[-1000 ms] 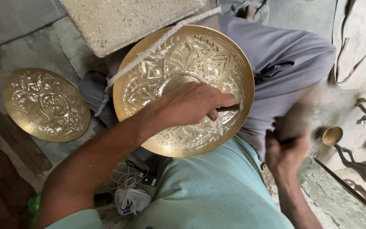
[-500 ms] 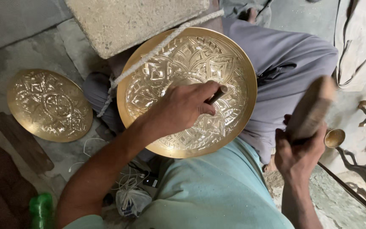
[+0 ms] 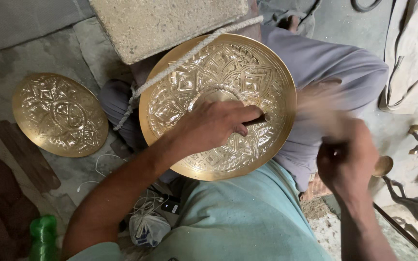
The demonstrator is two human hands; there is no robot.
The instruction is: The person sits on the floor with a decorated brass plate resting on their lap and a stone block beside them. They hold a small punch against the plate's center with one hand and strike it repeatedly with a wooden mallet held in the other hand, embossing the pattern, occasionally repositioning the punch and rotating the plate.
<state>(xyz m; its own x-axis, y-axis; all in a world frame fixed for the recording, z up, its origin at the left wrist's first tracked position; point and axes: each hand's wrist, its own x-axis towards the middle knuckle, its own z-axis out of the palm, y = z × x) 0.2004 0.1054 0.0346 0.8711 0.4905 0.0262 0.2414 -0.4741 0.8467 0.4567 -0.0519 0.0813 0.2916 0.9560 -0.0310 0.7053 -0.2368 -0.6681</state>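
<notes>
Head view. A large embossed brass plate [image 3: 218, 104] rests tilted on the person's lap, its upper edge near a stone block [image 3: 165, 24]; a pale cord [image 3: 170, 67] crosses its upper left rim. The left hand [image 3: 214, 125] lies on the plate's centre, fingers closed around a thin dark punch [image 3: 256, 120] whose tip sits on the relief to the right of centre. The right hand [image 3: 347, 162] is beside the plate's right edge, fist closed on a mallet [image 3: 318, 104] that shows only as a motion blur. A second brass plate [image 3: 59, 113] lies on the floor, well apart to the left. A green bottle [image 3: 42, 237] stands at the lower left.
</notes>
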